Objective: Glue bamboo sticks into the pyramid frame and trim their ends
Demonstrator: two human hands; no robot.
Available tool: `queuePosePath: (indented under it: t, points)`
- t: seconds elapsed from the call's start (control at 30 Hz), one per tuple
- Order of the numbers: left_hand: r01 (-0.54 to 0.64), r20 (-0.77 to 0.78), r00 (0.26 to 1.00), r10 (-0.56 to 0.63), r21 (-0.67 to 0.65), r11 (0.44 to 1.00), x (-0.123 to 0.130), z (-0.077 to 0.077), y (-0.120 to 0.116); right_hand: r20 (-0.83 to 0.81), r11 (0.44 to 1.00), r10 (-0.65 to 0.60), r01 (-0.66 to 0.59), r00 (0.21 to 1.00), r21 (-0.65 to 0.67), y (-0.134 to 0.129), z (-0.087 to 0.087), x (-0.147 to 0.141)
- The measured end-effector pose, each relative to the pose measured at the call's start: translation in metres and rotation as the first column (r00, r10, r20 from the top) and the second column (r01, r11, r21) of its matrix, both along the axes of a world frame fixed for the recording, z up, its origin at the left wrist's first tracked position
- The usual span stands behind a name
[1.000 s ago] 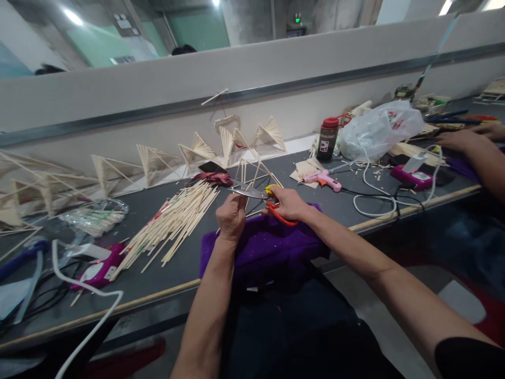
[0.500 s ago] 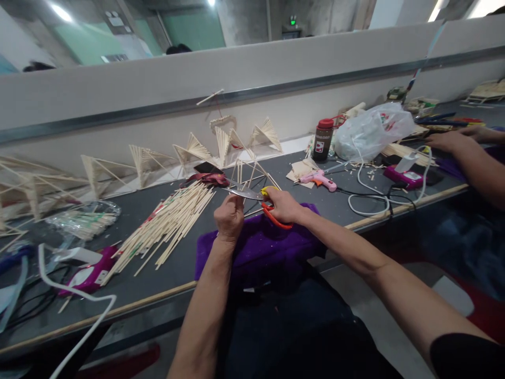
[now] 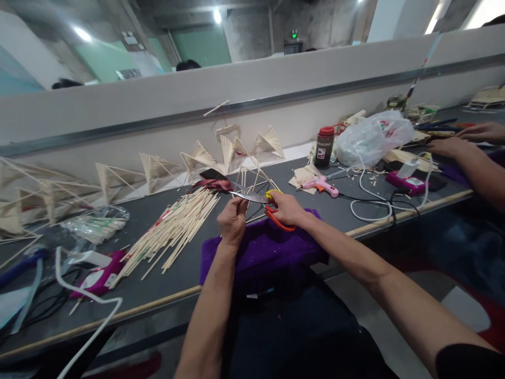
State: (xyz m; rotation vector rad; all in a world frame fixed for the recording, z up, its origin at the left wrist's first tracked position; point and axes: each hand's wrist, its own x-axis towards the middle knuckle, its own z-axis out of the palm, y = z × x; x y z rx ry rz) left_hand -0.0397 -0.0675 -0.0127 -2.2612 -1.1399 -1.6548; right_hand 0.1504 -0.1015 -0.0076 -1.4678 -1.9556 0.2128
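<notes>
Right fingers (image 3: 279, 200) gripping scissors (image 3: 258, 198), left forearm (image 3: 213, 295) outstretched

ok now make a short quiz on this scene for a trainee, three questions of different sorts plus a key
1. Multiple choice: which hand of the person in the foreground grips the scissors?
A) left
B) both
C) right

2. True or false: the pink glue gun lies to the right of the pile of loose sticks in this view.

3. Fill in the missing word: the dark bottle has a ____ lid.

Key:
1. C, the right hand
2. True
3. red
</notes>
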Motion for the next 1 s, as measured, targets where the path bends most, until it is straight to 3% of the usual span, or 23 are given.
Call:
queuePosePath:
  t: [0.5, 0.67, 1.0]
  points:
    - [0.018, -0.148, 0.989, -0.011, 0.047, 0.999, -0.0014, 0.0011, -0.0037, 0.011, 0.999, 0.044, -0.043, 0.999, -0.034, 0.0008, -0.0010, 0.0044]
    - [0.007, -0.129, 0.992, -0.003, 0.027, 1.000, -0.0010, -0.0001, -0.0026, -0.035, 0.994, 0.083, -0.085, 0.996, -0.068, -0.0003, -0.0025, 0.0015]
    - [-0.018, -0.113, 0.993, 0.024, 0.055, 0.998, -0.0024, -0.0035, 0.0012, 0.041, 0.999, 0.019, -0.017, 0.999, -0.039, -0.0004, -0.0020, 0.0007]
